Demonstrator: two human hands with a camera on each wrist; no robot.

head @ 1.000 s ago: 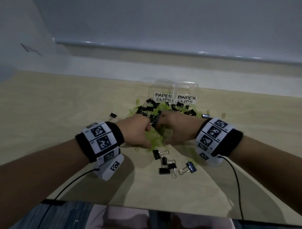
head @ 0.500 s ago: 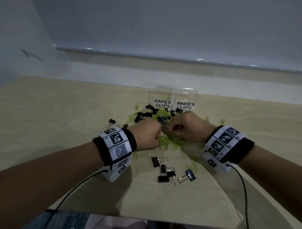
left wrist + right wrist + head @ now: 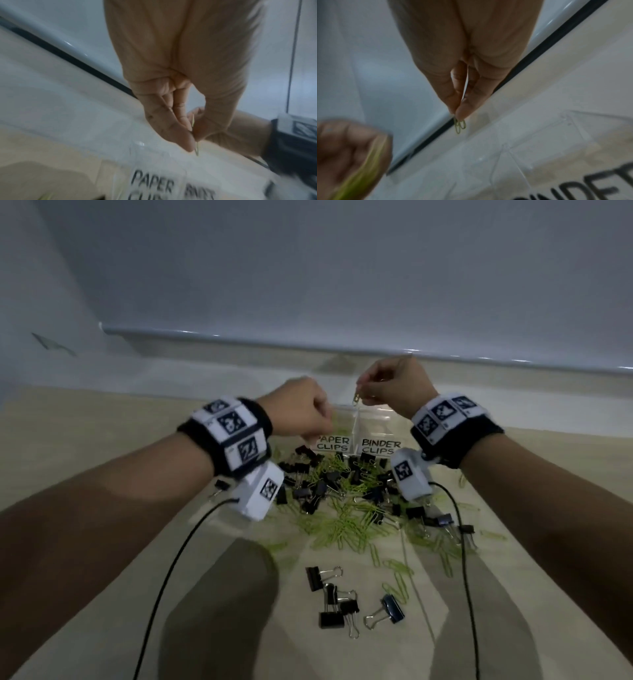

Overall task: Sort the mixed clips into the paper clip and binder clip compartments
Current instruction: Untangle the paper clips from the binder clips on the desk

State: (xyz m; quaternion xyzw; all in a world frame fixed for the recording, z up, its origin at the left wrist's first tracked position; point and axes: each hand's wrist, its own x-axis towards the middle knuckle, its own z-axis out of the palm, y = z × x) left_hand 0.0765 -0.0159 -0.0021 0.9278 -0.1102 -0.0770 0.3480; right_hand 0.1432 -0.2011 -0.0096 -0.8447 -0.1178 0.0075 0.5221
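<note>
A clear two-part box stands at the back, labelled PAPER CLIPS [image 3: 334,443] on the left and BINDER CLIPS [image 3: 380,446] on the right. In front of it lies a mixed pile [image 3: 342,494] of green paper clips and black binder clips. My right hand [image 3: 363,395] is raised above the box's middle divider and pinches a green paper clip [image 3: 459,125] that hangs down. My left hand [image 3: 322,419] is curled just over the paper clip compartment. In the right wrist view the left hand [image 3: 351,155] shows a blurred green streak of paper clips in its grip.
Several black binder clips [image 3: 335,601] lie apart on the wooden table nearer to me. Loose green paper clips [image 3: 445,542] spread to the right. Two black wrist cables [image 3: 469,577] trail across the table. A pale wall ledge [image 3: 308,344] runs behind the box.
Both hands have left the pile, risen and moved away from me to above the box, taking green paper clips with them.
</note>
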